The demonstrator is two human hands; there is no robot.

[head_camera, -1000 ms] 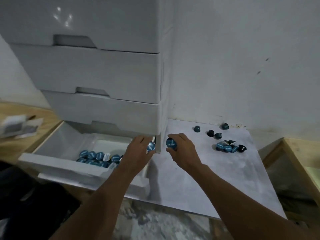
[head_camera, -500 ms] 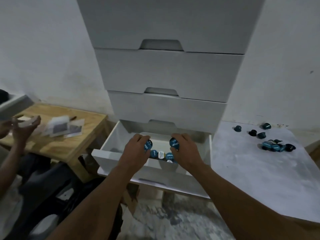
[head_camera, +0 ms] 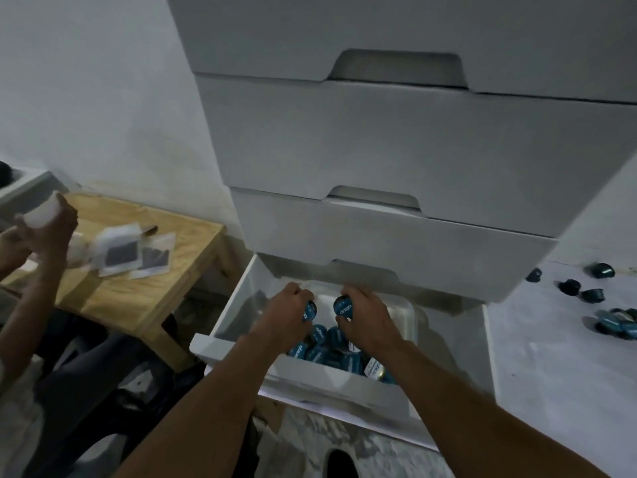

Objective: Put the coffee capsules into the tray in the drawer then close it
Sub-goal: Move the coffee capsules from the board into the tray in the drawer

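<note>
Left grip point(head_camera: 287, 316) and right grip point(head_camera: 368, 315) have moved over the tray point(head_camera: 409, 310), each holding a capsule point(head_camera: 309, 311). Next: release both there.

Wooden table point(head_camera: 138, 305) bears 2 packets point(head_camera: 119, 251); another person's hand point(head_camera: 51, 229) grips a white container point(head_camera: 41, 210).

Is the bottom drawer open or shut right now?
Open. The bottom drawer juts out past the drawer above, baring the tray and the capsules in it.

Blue-lidded capsules point(head_camera: 322, 343), white tray point(head_camera: 406, 313) and drawer point(head_camera: 310, 384), pale wooden table point(head_camera: 131, 288).
</note>
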